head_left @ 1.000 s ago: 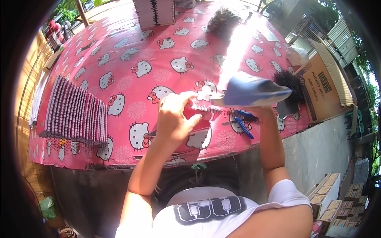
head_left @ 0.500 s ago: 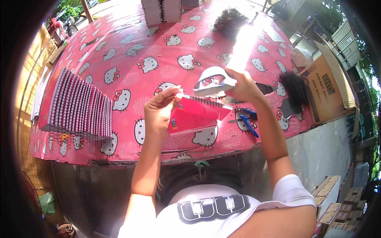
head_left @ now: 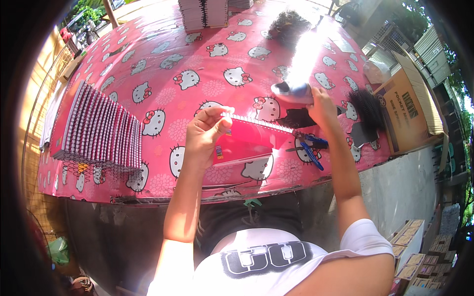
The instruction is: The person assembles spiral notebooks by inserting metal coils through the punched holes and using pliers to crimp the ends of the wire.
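My left hand is closed in a pinch on the upper left corner of a pink notebook, by the end of its spiral spine. The notebook's bound edge slants down to the right. Beneath it lies another pink cover. My right hand grips a white and grey handled tool, smeared by motion, above the table beyond the spine. Blue-handled pliers rest right of the notebook, below my right wrist.
A tall stack of spiral notebooks stands at left, with more notebook stacks at the far edge. Black coils lie beside a cardboard box on the right. A dark tangled heap sits farther back on the pink tablecloth.
My right hand has moved right with the white and grey tool, away from the spine. My left hand keeps its pinch on the notebook, shifted slightly right.
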Demonstrator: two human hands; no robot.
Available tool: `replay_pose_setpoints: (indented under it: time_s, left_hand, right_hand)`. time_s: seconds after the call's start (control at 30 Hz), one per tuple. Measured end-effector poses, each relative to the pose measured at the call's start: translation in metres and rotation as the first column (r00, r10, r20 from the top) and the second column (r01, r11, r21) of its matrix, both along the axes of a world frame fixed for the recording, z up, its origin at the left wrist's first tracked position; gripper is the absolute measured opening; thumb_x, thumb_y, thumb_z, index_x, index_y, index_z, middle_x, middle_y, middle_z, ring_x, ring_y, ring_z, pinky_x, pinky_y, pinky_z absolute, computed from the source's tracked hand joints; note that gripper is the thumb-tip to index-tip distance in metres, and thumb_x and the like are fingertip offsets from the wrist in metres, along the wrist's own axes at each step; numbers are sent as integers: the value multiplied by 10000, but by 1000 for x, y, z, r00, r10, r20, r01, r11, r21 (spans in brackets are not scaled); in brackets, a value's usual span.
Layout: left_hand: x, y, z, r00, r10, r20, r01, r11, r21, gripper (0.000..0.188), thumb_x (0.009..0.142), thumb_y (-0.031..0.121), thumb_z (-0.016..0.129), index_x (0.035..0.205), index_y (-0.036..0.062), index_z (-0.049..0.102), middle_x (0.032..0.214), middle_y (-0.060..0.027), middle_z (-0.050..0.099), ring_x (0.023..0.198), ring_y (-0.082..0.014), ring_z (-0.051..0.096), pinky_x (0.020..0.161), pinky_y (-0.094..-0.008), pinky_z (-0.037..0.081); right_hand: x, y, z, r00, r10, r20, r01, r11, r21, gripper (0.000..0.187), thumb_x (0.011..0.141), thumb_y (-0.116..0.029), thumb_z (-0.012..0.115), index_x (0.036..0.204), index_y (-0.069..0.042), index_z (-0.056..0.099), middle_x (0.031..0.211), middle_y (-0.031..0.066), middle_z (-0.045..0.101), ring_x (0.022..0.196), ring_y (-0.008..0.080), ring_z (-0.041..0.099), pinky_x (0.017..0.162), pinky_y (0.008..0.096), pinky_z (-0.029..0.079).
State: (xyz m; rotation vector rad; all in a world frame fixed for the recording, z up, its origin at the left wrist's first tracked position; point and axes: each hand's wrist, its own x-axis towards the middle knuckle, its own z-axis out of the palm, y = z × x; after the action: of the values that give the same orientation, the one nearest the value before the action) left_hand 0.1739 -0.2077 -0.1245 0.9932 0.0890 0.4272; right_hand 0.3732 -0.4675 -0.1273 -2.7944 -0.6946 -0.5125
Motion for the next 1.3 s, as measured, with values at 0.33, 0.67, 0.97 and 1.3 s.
replay_pose_setpoints:
  time_s: [0.33, 0.67, 0.97, 1.3]
  left_hand:
    - [-41, -42, 26, 948, 65, 310, -314, 337, 888, 314, 711, -96, 713, 994, 36, 691, 940, -131, 693, 790, -197, 644, 660, -281, 520]
    - [-44, -51, 5, 920, 212, 330, -391, 433, 812, 286, 672, -63, 700, 952, -7, 696, 948, -150, 667, 824, -269, 637, 716, -337, 530]
    - [-47, -49, 4, 886, 222, 407, -464, 421, 780, 314, 648, -111, 644, 942, -13, 695, 930, -146, 674, 789, -262, 632, 679, -337, 528]
    - [-43, -32, 6, 810, 303, 503, -584, 508, 634, 337, 665, -170, 641, 966, -25, 691, 967, -147, 657, 829, -246, 623, 705, -332, 538]
  right_hand:
    - [-132, -58, -18, 977, 166, -134, -156, 984, 82, 590, 808, -253, 723, 1290, 6, 503, 1272, 197, 514, 1190, 345, 483, 988, 451, 392]
    - [-184, 5, 38, 811, 577, -92, -457, 724, 516, 447, 814, -152, 708, 1216, -5, 578, 1152, 177, 580, 1048, 310, 582, 900, 372, 456]
    - [-181, 7, 34, 462, 740, -489, -58, 575, 816, 331, 883, -140, 634, 1164, 33, 613, 1024, 127, 639, 940, 207, 627, 795, 295, 483]
    - [-143, -43, 2, 918, 312, -247, -246, 933, 262, 451, 835, -259, 687, 1193, -1, 588, 1190, 177, 563, 1091, 314, 547, 927, 456, 416]
